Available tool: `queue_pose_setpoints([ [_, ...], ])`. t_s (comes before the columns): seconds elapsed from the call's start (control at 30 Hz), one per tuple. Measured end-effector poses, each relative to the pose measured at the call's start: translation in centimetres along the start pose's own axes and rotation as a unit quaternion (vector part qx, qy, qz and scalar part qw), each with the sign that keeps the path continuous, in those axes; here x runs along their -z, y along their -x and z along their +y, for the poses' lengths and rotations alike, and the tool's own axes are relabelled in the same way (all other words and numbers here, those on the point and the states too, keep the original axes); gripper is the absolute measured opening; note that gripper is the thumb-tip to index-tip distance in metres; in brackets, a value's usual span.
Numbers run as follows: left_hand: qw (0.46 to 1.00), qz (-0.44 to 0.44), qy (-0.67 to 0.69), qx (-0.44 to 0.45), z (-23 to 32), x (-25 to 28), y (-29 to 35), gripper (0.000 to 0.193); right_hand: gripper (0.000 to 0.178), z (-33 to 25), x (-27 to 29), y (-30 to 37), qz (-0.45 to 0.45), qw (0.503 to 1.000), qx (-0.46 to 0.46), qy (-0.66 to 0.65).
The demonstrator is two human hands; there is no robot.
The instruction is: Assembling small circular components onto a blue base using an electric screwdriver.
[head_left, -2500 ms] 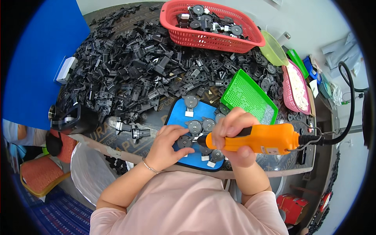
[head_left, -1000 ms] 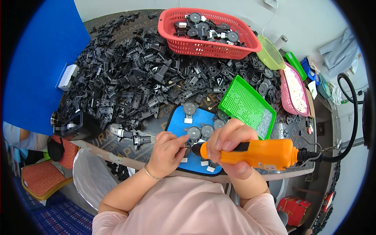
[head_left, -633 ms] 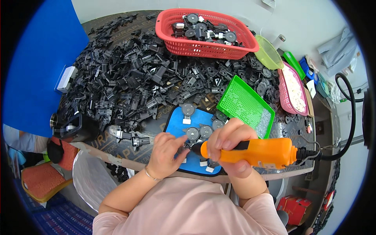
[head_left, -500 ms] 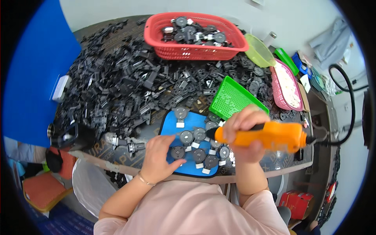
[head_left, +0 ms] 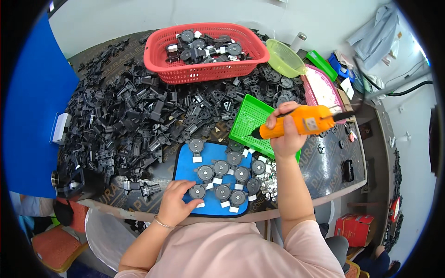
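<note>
My right hand (head_left: 288, 132) is wrapped round an orange electric screwdriver (head_left: 303, 123), whose dark tip points down over the green perforated tray (head_left: 242, 121). On a blue mat (head_left: 185, 163) lie several round black wheel-like parts, each with a white tab. My left hand (head_left: 176, 200) has thumb and fingers about the left edge of the nearest-left black wheel part (head_left: 198, 191), holding it against the mat. Just right of the mat sits a pile of small shiny metal pieces (head_left: 269, 185).
A red basket (head_left: 206, 73) of assembled black parts stands at the back, beside a yellow-green basket (head_left: 286, 59). Loose black parts (head_left: 125, 111) heap over the table's left and middle. A pink basket (head_left: 320, 88) with white pieces is at right. The screwdriver's cable (head_left: 394, 94) trails right.
The screwdriver has moved up and away from the parts on the mat to over the green tray. My left hand has drawn in closer around the nearest-left wheel part. The whole view has shifted.
</note>
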State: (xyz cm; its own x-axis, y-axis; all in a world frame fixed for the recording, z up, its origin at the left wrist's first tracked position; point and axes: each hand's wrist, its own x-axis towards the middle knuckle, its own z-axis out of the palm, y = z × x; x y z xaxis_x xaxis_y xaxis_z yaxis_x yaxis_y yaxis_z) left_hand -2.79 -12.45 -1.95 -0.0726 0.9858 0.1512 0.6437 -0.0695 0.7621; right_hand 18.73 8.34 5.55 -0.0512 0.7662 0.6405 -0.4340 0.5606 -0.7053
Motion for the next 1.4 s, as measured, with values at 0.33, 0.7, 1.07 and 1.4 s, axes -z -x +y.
queue_pose_setpoints([
  [0.33,0.999,-0.022,0.040,0.019,0.0,-0.1,-0.4,0.049,0.034,-5.5,-7.4,6.5,-0.223,0.948,-0.176,-0.142],
  [0.7,0.998,-0.025,0.047,0.031,-0.5,-0.2,0.1,0.049,0.029,-4.4,-9.4,7.7,-0.275,0.934,-0.221,-0.048],
  [1.07,0.995,0.064,0.077,-0.007,0.3,-0.2,-0.4,0.040,0.041,-4.8,-9.3,7.2,-0.232,0.952,-0.169,-0.108],
  [1.4,0.987,0.063,0.150,0.015,-0.6,-1.3,-0.3,0.015,0.035,-6.5,-9.1,6.6,-0.222,0.938,-0.184,-0.194],
])
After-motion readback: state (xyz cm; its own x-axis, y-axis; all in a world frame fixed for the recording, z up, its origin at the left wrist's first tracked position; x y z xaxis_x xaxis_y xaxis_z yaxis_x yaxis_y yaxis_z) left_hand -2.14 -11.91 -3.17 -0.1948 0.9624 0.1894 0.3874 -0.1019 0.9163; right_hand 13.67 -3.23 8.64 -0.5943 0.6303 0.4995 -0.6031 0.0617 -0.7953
